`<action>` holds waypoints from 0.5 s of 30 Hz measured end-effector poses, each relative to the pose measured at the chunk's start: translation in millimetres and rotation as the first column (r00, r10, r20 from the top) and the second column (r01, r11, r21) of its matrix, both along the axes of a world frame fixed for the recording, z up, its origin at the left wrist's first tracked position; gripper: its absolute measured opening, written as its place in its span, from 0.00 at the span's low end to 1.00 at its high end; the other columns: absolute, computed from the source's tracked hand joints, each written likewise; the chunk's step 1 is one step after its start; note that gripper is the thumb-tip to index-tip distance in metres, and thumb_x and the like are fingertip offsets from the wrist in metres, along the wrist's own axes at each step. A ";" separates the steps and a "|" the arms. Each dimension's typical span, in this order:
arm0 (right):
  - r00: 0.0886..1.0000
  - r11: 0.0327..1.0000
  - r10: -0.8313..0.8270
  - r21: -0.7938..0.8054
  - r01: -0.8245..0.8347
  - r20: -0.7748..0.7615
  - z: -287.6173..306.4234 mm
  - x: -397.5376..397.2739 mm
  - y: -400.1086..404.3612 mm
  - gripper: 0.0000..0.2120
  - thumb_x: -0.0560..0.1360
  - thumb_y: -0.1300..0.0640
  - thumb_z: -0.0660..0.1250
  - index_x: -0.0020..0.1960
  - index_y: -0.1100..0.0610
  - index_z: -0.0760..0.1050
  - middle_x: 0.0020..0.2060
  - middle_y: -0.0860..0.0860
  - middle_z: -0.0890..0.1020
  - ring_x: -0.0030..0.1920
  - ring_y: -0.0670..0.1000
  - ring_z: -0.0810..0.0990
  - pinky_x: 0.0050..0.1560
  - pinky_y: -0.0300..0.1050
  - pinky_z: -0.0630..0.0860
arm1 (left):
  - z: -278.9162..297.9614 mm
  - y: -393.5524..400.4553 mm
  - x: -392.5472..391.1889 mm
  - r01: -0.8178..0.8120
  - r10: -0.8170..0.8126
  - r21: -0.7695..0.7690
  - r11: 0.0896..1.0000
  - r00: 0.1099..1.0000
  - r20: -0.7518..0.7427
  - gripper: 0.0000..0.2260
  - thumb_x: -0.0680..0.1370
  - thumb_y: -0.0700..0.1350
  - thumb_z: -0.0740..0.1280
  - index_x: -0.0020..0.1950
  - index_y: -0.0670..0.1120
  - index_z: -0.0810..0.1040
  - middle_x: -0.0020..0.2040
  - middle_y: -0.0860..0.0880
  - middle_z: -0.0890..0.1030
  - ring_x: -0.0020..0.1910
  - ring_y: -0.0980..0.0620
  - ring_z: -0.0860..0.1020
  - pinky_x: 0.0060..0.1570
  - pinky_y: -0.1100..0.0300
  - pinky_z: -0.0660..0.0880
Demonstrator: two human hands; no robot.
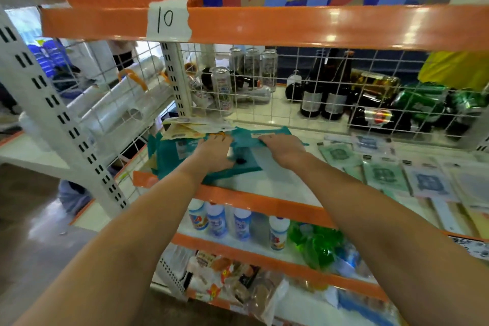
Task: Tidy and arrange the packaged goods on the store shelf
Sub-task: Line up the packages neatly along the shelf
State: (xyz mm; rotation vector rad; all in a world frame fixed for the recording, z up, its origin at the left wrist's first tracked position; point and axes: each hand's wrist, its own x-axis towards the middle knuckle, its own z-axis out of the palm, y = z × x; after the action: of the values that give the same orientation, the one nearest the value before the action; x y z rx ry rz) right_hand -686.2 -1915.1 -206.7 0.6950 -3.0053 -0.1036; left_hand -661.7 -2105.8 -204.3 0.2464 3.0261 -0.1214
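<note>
Flat teal packets (244,137) lie in a loose pile at the left end of the white shelf (270,182). My left hand (213,152) rests palm down on the pile's left part. My right hand (281,147) presses on the pile's right part, fingers on a teal packet's far edge. Whether either hand grips a packet is hidden under the palms. Beige packets (185,131) stick out behind the pile. To the right, pale green packets (381,174) and blue-printed packets (426,182) lie flat in rows.
A white wire grid (304,92) backs the shelf; behind it stand cans (222,90), dark bottles (325,90) and green bottles (423,103). An orange beam (264,24) with a "10" label runs overhead. Lower shelves hold white bottles (242,222) and snack bags (238,278).
</note>
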 end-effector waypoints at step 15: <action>0.981 0.983 -0.095 -0.172 0.065 -0.172 63.0 0.4 38.5 0.20 0.75 0.67 0.58 0.65 0.52 0.70 0.58 0.54 0.79 0.57 0.57 0.77 0.50 0.48 0.73 | 24.4 30.7 -24.7 0.025 -0.023 0.010 1.000 0.986 -0.165 0.28 0.77 0.57 0.63 0.71 0.43 0.64 0.67 0.43 0.72 0.65 0.42 0.70 0.62 0.49 0.69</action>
State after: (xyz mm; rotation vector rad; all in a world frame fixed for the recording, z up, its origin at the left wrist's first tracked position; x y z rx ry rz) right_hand -685.9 -1876.6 -143.8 0.5186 -2.8282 0.0756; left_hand -686.4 -2075.1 -179.9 0.2877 3.1898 -0.1311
